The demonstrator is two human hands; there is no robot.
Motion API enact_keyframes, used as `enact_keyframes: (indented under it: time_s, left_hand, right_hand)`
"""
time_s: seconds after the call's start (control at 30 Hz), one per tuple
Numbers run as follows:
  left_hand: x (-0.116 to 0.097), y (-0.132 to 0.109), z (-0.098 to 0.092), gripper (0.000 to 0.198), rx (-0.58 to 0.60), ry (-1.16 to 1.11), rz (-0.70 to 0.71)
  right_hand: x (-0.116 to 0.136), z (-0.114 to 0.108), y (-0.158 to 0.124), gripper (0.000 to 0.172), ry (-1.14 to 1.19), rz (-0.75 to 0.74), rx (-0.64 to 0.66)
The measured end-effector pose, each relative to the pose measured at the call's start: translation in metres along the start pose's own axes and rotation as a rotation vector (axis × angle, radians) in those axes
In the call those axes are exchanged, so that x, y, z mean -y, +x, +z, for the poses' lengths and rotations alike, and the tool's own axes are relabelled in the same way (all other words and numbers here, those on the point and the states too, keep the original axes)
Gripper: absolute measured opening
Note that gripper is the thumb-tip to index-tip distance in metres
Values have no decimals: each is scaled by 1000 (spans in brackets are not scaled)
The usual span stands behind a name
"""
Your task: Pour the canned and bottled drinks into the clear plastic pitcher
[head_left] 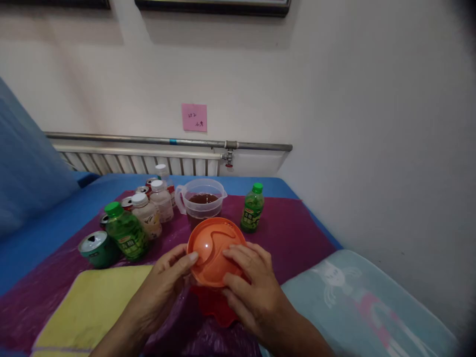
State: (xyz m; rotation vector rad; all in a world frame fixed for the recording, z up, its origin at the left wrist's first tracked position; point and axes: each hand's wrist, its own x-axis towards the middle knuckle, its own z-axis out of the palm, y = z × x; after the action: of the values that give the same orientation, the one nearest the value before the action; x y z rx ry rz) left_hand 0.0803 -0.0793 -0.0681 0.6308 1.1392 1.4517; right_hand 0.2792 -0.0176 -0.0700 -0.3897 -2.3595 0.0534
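Both my hands hold a round orange plastic lid point(216, 250) with a raised curved ridge on its face. My left hand point(163, 282) grips its left rim, thumb on top and the other fingers partly hidden below. My right hand point(256, 282) closes on the right side, several fingers lying over the face. Beneath the lid, a red scalloped-edged piece point(221, 310) shows in part; I cannot tell whether they are joined. Just behind stands a clear measuring jug point(203, 189) with dark brown liquid. To its right, a green-capped bottle point(253, 210) stands upright.
On the left stand another green bottle point(126, 237), white-capped bottles point(147, 218) and several cans, including a green can point(98, 249). A yellow cloth point(96, 302) and a pale blue cloth point(357, 302) lie in front on purple sheeting point(297, 233). A radiator point(148, 164) runs along the wall.
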Motion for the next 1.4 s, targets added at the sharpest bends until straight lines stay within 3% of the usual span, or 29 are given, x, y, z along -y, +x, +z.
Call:
enact_keyframes:
  time_s: [0.13,0.23,0.4,0.63,0.7,0.9,1.07,1.23,1.4]
  left_hand:
    - [-23,1,-13,31,-113,-2,21]
    - [-43,5,-19,37,-149,74,125]
    - [-78,15,-16,45,-202,371,415]
    - [-114,57,3,32,-214,1198,933]
    - [-115,74,2,28,-162,1309,985]
    - [-107,99,-15,28,-87,1461,910]
    - [-104,98,-21,34,-54,1508,853]
    - [-111,88,-21,44,11,1398,643]
    - [-122,89,8,67,-191,1268,465]
  right_hand:
    - [-20,0,18,36,133,114,-243]
    - [-50,4,35,27,240,252,-389]
    - [-88,28,49,16,333,180,-377]
    - [-99,53,22,17,368,134,-333]
    - [-100,53,18,17,387,138,-333]
    - [-102,52,18,17,430,177,-336]
    - [-103,55,16,19,451,179,-319]
    - [-102,54,14,19,480,181,-289]
    - [-99,53,15,19,492,190,-266]
